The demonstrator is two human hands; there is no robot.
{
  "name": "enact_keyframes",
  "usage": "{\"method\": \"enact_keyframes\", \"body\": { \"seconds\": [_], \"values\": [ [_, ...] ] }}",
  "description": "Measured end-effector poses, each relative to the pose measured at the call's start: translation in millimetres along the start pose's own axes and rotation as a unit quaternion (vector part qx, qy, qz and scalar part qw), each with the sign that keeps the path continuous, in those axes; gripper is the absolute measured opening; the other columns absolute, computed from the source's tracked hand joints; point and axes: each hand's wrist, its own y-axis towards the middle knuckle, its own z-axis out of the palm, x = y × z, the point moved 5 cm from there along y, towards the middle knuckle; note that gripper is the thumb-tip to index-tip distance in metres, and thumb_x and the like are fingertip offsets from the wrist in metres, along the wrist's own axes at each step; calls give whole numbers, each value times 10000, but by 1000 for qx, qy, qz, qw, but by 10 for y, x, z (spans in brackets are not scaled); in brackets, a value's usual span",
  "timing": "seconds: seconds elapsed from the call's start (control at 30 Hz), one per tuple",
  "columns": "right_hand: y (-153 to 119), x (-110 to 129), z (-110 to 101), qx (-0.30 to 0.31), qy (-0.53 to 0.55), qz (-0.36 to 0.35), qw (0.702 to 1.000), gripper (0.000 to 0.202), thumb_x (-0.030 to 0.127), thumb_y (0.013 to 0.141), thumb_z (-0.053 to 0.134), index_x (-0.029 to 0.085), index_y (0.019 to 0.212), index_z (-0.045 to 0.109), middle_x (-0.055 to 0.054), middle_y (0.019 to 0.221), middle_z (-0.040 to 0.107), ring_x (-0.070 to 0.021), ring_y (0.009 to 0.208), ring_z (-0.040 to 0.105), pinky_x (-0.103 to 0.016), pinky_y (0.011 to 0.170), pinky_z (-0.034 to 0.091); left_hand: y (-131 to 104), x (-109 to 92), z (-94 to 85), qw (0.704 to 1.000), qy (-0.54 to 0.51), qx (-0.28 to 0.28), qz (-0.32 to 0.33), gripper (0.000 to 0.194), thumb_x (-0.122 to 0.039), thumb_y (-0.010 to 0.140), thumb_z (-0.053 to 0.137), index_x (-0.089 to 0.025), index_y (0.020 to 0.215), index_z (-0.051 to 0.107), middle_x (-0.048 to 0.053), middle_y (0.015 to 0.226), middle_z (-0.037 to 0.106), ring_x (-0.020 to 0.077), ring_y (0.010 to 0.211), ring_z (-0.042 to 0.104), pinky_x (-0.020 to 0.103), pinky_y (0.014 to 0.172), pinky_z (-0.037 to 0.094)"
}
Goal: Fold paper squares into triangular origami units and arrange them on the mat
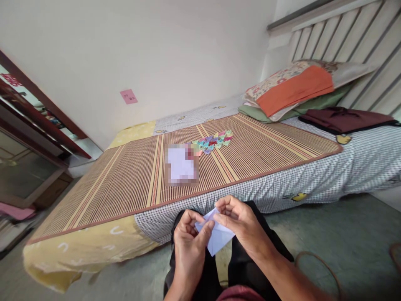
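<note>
A light blue-purple sheet of paper (219, 239), folded and creased, is held above my lap by both hands. My left hand (191, 234) pinches its left upper edge between thumb and fingers. At the upper right corner, my right hand (235, 217) grips the same paper, with thumb and index finger close together. The paper's lower point hangs down between my knees. Beyond the hands, on the striped mat, lie a pale purple blurred item (181, 164) and a cluster of small multicoloured folded paper pieces (213, 142).
The bed carries a striped mat (131, 175). Pillows with an orange cloth (296, 91) and a folded maroon garment (347, 119) rest at its right end. A pink note (128, 96) is on the wall. A cord (324, 262) lies on the floor at right.
</note>
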Motion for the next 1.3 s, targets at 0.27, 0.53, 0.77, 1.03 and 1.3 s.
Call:
{"method": "enact_keyframes", "body": {
  "seconds": [0.27, 0.53, 0.77, 1.03, 1.3],
  "values": [
    [-13, 52, 29, 26, -37, -12, 999, 298, 460, 847, 771, 183, 815, 666, 17, 702, 584, -131, 626, 526, -246, 570, 420, 2, -15, 24, 1000, -3, 21, 15, 545, -383, 838, 831, -182, 1287, 598, -46, 682, 626, 100, 563, 534, 191, 535, 422],
    [8, 113, -69, 25, -73, -40, 996, 219, 394, 886, 724, 190, 837, 661, 13, 719, 590, -143, 654, 538, -257, 596, 429, -30, -83, 12, 999, 37, 31, 6, 567, -486, 922, 716, -164, 1385, 650, -44, 649, 546, 104, 581, 443, 211, 566, 376],
    [2, 184, -11, 80, -150, -53, 984, 134, 295, 885, 686, 184, 809, 680, 11, 701, 611, -140, 658, 551, -248, 594, 431, 25, -91, 101, 987, 80, 134, -47, 316, -431, 774, 853, -150, 739, 715, 12, 676, 639, 146, 648, 533, 240, 613, 424],
    [-17, 129, 25, 104, -155, -28, 982, 226, 354, 851, 766, 173, 798, 641, 31, 690, 557, -129, 649, 501, -230, 581, 405, 59, -1, 61, 997, 4, 55, -62, 382, -415, 729, 882, -159, 653, 608, -30, 592, 553, 97, 546, 437, 219, 546, 373],
    [-52, 43, 34, 92, -153, -26, 984, 385, 407, 892, 729, 201, 684, 479, 59, 618, 388, -105, 578, 337, -234, 501, 267, 62, 77, 47, 993, -83, 20, -87, 336, -367, 740, 888, -155, 679, 634, -25, 619, 599, 94, 548, 478, 217, 566, 404]
  ]
}}
